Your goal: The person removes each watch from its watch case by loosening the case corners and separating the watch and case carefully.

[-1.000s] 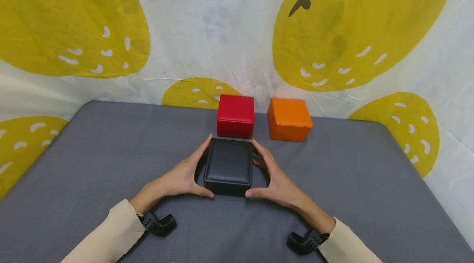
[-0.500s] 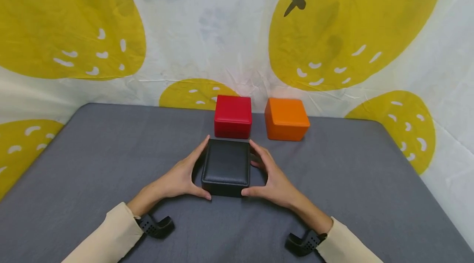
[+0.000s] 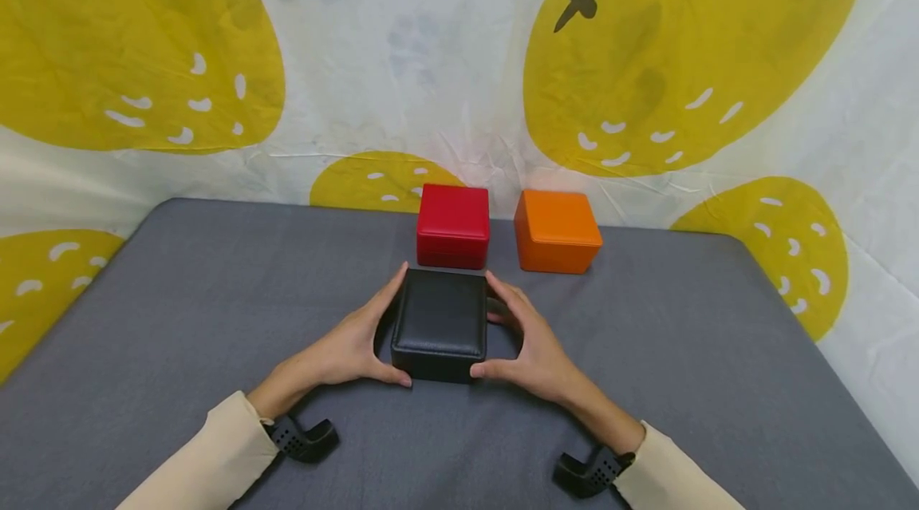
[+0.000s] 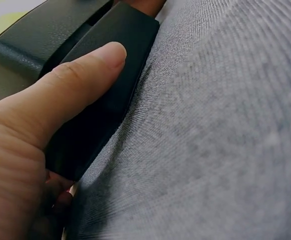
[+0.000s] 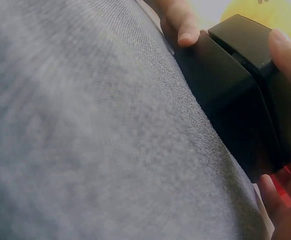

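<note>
A black leather-look box [image 3: 440, 318] with a lid stands on the grey cloth between the two hands. My left hand [image 3: 352, 346] holds its left side, fingertips at the far left corner; in the left wrist view the thumb [image 4: 93, 72] lies across the front of the base, below the lid. My right hand [image 3: 534, 354] grips the right side, with fingertips at the far right corner and the thumb at the near one. The right wrist view has that thumb [image 5: 288, 52] on the lid [image 5: 243, 37]. A dark narrow gap runs between lid and base at the front.
Just behind the black box sits a red box [image 3: 453, 227], with an orange box [image 3: 558, 231] to its right. Grey cloth [image 3: 215, 278] covers the table. A white curtain with yellow fruit shapes [image 3: 689, 55] hangs along the back and sides.
</note>
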Motion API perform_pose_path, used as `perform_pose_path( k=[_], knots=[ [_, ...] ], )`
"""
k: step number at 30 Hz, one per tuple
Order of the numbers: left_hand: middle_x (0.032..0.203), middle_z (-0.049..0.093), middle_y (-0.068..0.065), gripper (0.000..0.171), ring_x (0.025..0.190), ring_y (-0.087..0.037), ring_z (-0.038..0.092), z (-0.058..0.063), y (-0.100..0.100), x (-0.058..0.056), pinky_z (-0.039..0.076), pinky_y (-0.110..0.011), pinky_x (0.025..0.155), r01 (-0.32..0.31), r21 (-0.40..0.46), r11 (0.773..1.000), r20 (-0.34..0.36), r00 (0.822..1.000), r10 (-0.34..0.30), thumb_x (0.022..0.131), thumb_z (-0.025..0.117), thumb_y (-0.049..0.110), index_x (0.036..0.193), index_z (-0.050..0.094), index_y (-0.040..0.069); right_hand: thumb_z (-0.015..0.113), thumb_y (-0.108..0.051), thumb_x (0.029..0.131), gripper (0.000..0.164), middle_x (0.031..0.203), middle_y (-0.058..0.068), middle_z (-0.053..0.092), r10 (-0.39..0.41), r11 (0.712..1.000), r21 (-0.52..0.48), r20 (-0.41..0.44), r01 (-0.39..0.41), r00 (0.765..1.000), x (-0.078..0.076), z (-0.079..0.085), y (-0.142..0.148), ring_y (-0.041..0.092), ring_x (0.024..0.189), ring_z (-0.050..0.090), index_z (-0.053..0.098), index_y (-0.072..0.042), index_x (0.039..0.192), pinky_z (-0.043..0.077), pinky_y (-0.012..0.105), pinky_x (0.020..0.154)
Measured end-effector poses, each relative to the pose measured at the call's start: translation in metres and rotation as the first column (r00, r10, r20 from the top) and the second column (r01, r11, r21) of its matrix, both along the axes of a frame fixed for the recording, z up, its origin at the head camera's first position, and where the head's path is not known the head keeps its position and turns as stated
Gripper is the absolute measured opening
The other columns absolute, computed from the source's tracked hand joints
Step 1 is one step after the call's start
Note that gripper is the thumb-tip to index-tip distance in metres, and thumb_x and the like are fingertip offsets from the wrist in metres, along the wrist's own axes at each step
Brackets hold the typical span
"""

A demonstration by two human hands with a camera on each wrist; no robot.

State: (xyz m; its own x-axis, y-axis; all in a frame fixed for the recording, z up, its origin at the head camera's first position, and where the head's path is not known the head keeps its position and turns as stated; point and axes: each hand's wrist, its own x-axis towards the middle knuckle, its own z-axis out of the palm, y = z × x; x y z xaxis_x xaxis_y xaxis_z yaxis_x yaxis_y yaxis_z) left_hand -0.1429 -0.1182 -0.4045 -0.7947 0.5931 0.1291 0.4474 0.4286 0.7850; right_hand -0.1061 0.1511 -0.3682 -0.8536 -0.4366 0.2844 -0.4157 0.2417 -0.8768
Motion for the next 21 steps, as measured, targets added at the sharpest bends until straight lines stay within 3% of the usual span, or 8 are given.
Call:
perform_pose_path(
  k=[12, 21],
  knots=[
    [0.147, 0.003, 0.007, 0.129, 0.131, -0.016, 0.015, -0.0033, -0.0007, -0.0004, 0.023, -0.048, 0.099, 0.024, -0.010, 1.000, -0.039, 0.999, -0.024, 0.052, 0.082, 0.047, 0.142, -0.009, 0.031, 0.076, -0.005, 0.067, 0.089, 0.136, 0.012, 0.033, -0.014, 0.997, -0.073, 0.003, 0.014, 1.000, 0.0021, -0.0034, -0.0020, 0.022, 0.119, 0.038, 0.025, -0.012, 0.140, 0.037, 0.047, 0.090],
    [0.147, 0.004, 0.006, 0.129, 0.130, -0.018, 0.018, -0.0016, 0.0010, -0.0012, 0.026, -0.047, 0.098, 0.021, -0.036, 0.999, -0.064, 0.998, -0.024, 0.052, 0.081, 0.049, 0.142, -0.010, 0.030, 0.071, -0.018, 0.076, 0.076, 0.133, 0.016, 0.038, -0.042, 0.986, -0.158, 0.032, 0.046, 0.999, 0.0001, -0.0026, -0.0037, 0.028, 0.118, 0.038, 0.029, -0.002, 0.137, 0.038, 0.054, 0.085]
  ],
)
